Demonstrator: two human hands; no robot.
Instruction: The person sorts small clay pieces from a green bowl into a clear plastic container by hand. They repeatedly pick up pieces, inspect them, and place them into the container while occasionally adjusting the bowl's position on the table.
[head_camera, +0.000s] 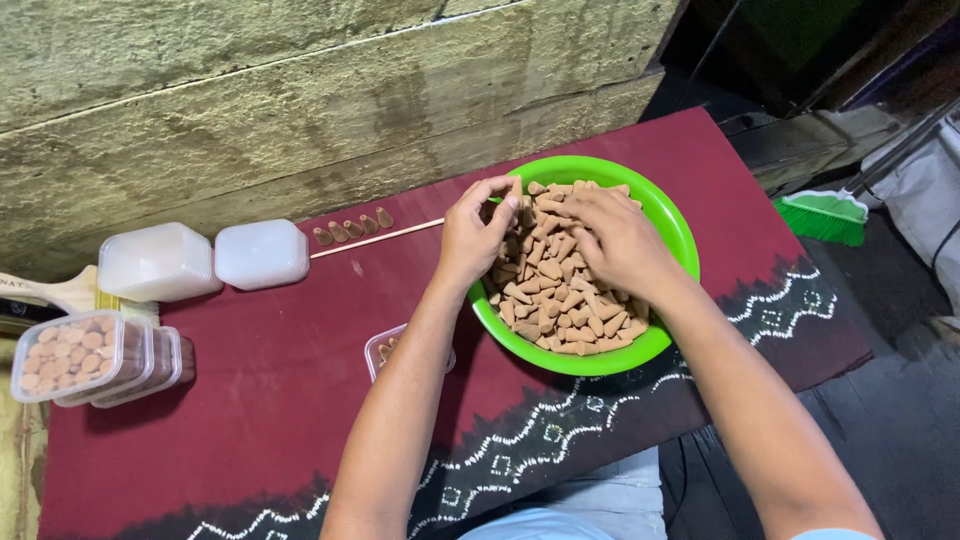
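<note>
Near the right edge of the maroon cloth-covered table (280, 380), the green bowl (680, 235) brims with brown cones (560, 300), the left hand (475, 235) pinching one at its rim, the right hand (620, 240) spread loosely over them, while filled clear tubs (90, 355) crowd the left edge.

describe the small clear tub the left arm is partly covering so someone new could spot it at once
Start at the green bowl of brown cones on the maroon cloth. Just off its near-left rim, under the left forearm, sits a small clear plastic tub. Unlike the filled tubs stacked at the cloth's far left edge, it stands alone, lidless, mostly hidden by the arm.
</note>
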